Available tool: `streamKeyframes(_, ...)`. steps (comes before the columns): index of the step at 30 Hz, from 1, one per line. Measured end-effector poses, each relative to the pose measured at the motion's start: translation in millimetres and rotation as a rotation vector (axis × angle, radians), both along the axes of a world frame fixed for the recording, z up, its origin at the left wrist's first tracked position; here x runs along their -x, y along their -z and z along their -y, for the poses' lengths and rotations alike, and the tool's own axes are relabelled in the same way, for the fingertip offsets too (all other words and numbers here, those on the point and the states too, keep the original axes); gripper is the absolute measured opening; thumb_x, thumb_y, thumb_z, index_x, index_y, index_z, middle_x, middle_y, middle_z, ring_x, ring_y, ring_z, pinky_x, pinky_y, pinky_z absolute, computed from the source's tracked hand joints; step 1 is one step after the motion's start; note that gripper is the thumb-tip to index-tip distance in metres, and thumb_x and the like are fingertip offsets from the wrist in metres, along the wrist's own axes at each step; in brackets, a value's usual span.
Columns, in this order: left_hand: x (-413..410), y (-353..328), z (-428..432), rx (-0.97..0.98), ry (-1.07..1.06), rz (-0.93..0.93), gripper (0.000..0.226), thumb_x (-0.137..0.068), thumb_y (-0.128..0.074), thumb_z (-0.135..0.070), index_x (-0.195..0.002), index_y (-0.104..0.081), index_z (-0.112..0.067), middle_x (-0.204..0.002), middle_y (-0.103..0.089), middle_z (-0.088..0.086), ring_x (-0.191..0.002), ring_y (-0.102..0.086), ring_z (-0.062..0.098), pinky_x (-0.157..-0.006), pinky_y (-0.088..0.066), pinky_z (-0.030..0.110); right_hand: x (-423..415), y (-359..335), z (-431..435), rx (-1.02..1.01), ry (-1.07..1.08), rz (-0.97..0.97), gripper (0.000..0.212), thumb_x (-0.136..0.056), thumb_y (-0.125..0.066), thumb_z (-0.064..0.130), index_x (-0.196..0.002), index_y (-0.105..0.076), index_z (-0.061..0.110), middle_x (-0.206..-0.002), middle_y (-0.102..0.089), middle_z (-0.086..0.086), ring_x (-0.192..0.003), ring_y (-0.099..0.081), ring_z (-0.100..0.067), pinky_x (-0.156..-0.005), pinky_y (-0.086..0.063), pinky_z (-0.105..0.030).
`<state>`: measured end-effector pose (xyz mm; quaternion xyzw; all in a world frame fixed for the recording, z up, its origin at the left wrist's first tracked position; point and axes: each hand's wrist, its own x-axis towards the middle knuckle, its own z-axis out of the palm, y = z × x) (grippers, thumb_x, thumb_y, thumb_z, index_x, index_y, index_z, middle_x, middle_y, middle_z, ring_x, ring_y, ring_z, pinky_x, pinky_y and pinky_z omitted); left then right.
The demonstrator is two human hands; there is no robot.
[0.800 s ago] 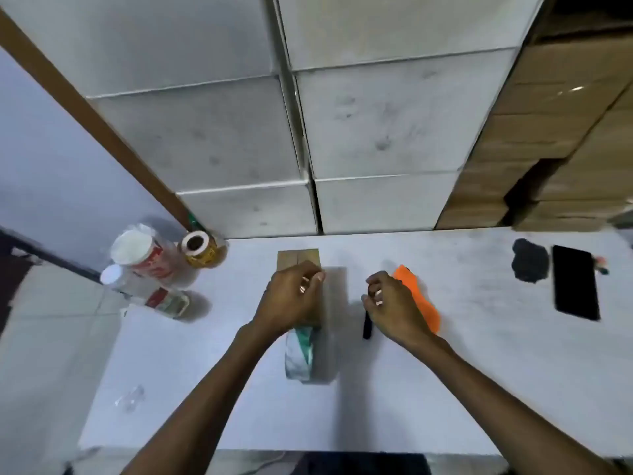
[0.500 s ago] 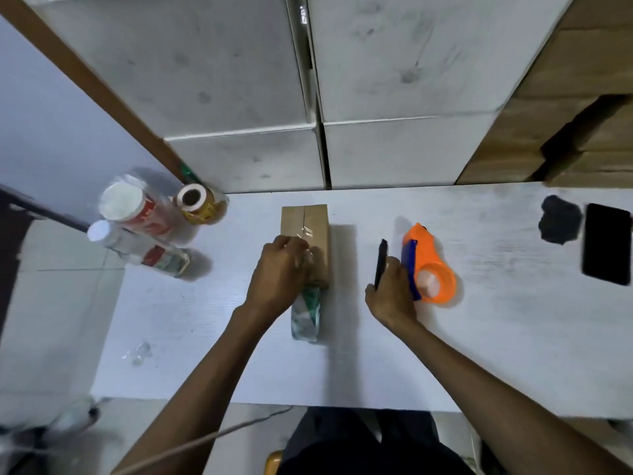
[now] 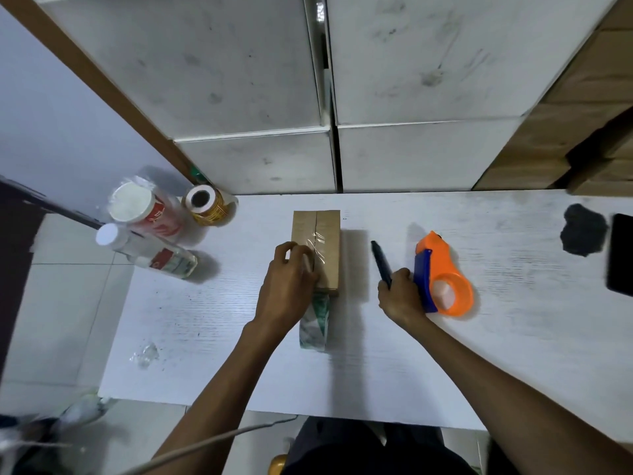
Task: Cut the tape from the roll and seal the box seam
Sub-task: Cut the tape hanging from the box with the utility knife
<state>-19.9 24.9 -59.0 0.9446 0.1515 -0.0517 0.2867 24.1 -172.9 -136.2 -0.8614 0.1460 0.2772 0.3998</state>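
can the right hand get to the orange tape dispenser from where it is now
Probably yes. The right hand lies on the table right beside the orange tape dispenser, at its blue part, with nothing between them. It does seem to be gripping a black pen or knife, which could get in the way.

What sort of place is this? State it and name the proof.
Probably a packing or storeroom bench: stacked white cartons and brown cardboard cartons behind a white table, where a small brown cardboard box is being taped beside an orange plastic tape dispenser.
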Motion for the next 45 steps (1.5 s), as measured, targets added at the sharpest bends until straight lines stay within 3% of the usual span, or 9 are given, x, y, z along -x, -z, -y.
streamKeyframes(3, 1.5, 4.1, -2.1, 0.005, 0.026, 0.022, 0.029, -0.094, -0.066, -0.024, -0.121, -0.056, -0.022, -0.145, -0.044, 0.004, -0.096, -0.065, 0.032, -0.073, -0.053, 0.035, 3.3, -15.7, 9.9, -0.303, 0.118, -0.015, 0.007, -0.099, -0.043, 0.005, -0.105, -0.041, 0.003, -0.093, -0.058, -0.017, -0.065, -0.060, -0.026, -0.048, -0.048, -0.017)
streamKeyframes(7, 3.9, 7.4, -1.6, 0.044, 0.036, 0.038, 0.032, -0.091, -0.070, -0.018, -0.122, -0.058, -0.019, -0.145, -0.044, 0.006, -0.098, -0.064, 0.029, -0.075, -0.043, 0.025, 9.6, -40.1, 15.9, -0.378, 0.098, 0.048, 0.020, -0.102, -0.040, 0.012, -0.115, -0.051, 0.002, -0.079, -0.055, -0.005, -0.059, -0.054, -0.015, -0.061, -0.045, -0.026)
streamKeyframes(11, 0.5, 7.3, 5.5, 0.060, 0.064, 0.053, 0.031, -0.091, -0.070, -0.018, -0.120, -0.060, -0.019, -0.144, -0.045, 0.005, -0.105, -0.062, 0.032, -0.077, -0.049, 0.030, 16.2, -60.4, 17.9, -0.442, 0.135, 0.063, 0.029, -0.104, -0.035, 0.026, -0.115, -0.059, 0.014, -0.062, -0.040, 0.003, -0.055, -0.045, -0.013, -0.062, -0.037, -0.031)
streamKeyframes(17, -0.9, 8.7, 21.0, 0.097, 0.080, 0.092, 0.030, -0.093, -0.063, -0.013, -0.123, -0.062, -0.018, -0.143, -0.047, 0.006, -0.106, -0.063, 0.033, -0.082, -0.051, 0.033, 23.8, -93.2, 21.2, -0.625, 0.219, 0.070, 0.031, -0.105, -0.031, 0.011, -0.108, -0.060, 0.003, -0.057, -0.031, 0.002, -0.042, -0.035, -0.008, -0.042, -0.030, -0.015)
streamKeyframes(22, 3.9, 16.4, 15.9, 0.175, 0.011, 0.100, 0.046, -0.086, -0.065, 0.001, -0.127, -0.064, -0.020, -0.140, -0.051, 0.006, -0.113, -0.062, 0.027, -0.083, -0.049, 0.027, 32.9, -106.4, 27.9, -0.609, 0.144, 0.132, 0.027, -0.105, -0.032, 0.011, -0.107, -0.059, 0.006, -0.059, -0.037, -0.001, -0.041, -0.041, -0.004, -0.043, -0.035, -0.011)
streamKeyframes(31, 19.3, 26.2, 15.2, 0.381, -0.322, 0.100, 0.048, -0.093, -0.067, -0.031, -0.138, -0.053, -0.021, -0.134, -0.058, 0.005, -0.082, -0.062, 0.006, -0.083, -0.054, 0.033, 35.4, -88.1, 36.2, -0.542, 0.088, 0.131, 0.029, -0.106, -0.031, 0.015, -0.090, -0.056, 0.013, -0.040, -0.031, 0.014, -0.033, -0.027, -0.003, -0.037, -0.025, -0.013)
streamKeyframes(35, 21.2, 26.7, 17.3, 0.455, -0.364, 0.074, 0.048, -0.093, -0.067, -0.036, -0.135, -0.056, -0.018, -0.136, -0.060, 0.004, -0.081, -0.061, 0.001, -0.070, -0.047, 0.017, 45.5, -91.2, 38.3, -0.440, 0.018, 0.257, 0.029, -0.103, -0.040, 0.028, -0.081, -0.059, 0.027, -0.053, -0.029, 0.003, -0.045, -0.027, -0.008, -0.047, -0.024, -0.025)
streamKeyframes(39, 22.5, 27.1, 15.7, 0.483, -0.409, 0.035, 0.050, -0.092, -0.068, -0.042, -0.134, -0.057, -0.017, -0.135, -0.061, 0.002, -0.081, -0.062, 0.001, -0.076, -0.047, 0.024, 45.9, -95.6, 38.2, -0.423, 0.039, 0.306, 0.029, -0.094, -0.042, 0.041, -0.071, -0.058, 0.033, -0.054, -0.025, 0.001, -0.047, -0.024, -0.012, -0.049, -0.022, -0.030)
streamKeyframes(45, 26.3, 30.4, 15.0, 0.584, -0.481, 0.007, 0.057, -0.085, -0.070, -0.053, -0.130, -0.058, -0.019, -0.132, -0.062, 0.002, -0.096, -0.069, 0.014, -0.095, -0.056, 0.046, 48.7, -99.3, 39.3, -0.408, 0.003, 0.363, 0.034, -0.100, -0.049, 0.027, -0.069, -0.056, 0.016, -0.055, -0.026, -0.008, -0.051, -0.026, -0.018, -0.053, -0.023, -0.034)
